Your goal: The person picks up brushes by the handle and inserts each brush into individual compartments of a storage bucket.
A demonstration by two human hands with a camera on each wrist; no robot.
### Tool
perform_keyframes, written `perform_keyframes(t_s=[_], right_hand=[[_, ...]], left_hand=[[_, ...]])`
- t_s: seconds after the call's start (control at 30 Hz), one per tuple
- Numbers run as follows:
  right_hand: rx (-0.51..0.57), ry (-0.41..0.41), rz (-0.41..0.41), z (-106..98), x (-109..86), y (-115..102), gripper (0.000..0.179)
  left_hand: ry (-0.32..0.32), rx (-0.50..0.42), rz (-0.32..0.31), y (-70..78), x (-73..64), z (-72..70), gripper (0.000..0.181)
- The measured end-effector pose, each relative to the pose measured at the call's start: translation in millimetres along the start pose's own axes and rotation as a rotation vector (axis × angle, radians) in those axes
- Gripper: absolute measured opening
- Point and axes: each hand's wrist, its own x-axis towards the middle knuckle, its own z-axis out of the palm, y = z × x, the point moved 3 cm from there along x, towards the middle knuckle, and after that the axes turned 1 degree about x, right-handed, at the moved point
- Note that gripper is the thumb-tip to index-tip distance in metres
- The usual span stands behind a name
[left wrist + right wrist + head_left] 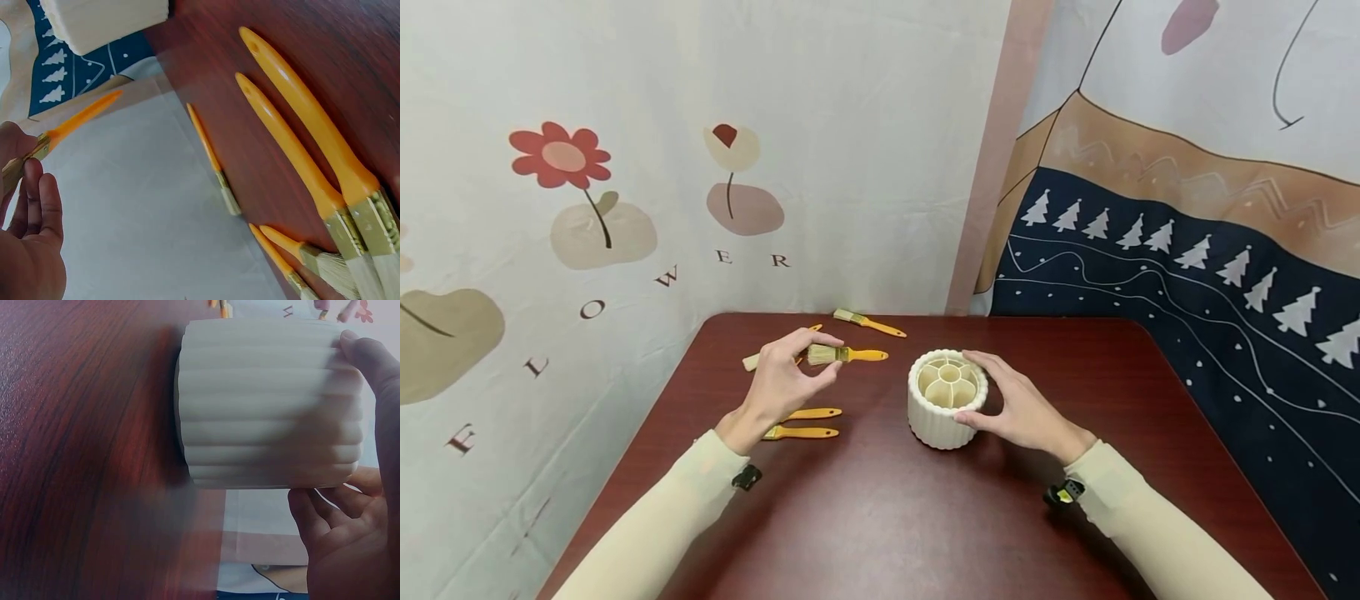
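Left fingers (814, 337) pinching yellow-handled, pale-bristled brush (848, 355); right fingers (992, 364) clasping ribbed, cream-coloured, cylindrical holder (942, 427). Step: apparently transfer; next, likely tilting brush upright.

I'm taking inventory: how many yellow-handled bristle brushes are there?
6: one brush in the left hand, one at the back of the dark red table, two side by side near the left wrist, two behind that hand, partly hidden in the head view.

In the head view, there is room to pass over the table (880, 525) at lower centre; the white holder (942, 427) blocks just right of centre, two brushes (808, 432) lower left of centre.
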Motion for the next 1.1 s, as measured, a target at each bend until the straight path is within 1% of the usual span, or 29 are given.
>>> perform_keyframes(t_s=[0.13, 0.27, 0.53, 0.77, 0.87, 0.93, 1.1], right_hand=[[-0.004, 0.000, -0.005, 0, 0.7, 0, 0.103], [0.001, -0.001, -0.002, -1, 1.0, -1, 0.102], [-0.003, -0.005, -0.001, -1, 0.9, 0, 0.103], [0.004, -0.007, 0.003, -1, -0.7, 0, 0.103], [0.011, -0.009, 0.004, -1, -0.4, -1, 0.102], [0.011, -0.007, 0.003, -1, -0.3, -1, 0.102], [0.016, -0.002, 0.000, -1, -1.2, -2, 0.102]], left_hand=[[0.010, -0.029, -0.021, 7.4, 1.8, 0.5, 0.034], [0.024, -0.051, -0.026, 13.9, 3.3, 0.3, 0.033], [0.073, -0.099, -0.012, 26.0, 5.8, 0.1, 0.033], [0.110, -0.149, 0.023, 39.9, 8.9, 3.1, 0.034], [0.113, -0.161, 0.022, 44.2, 10.5, 5.6, 0.037], [0.102, -0.175, 0.009, 45.7, 10.9, 8.3, 0.040], [0.071, -0.262, -0.016, 49.2, 11.2, 15.7, 0.046]])
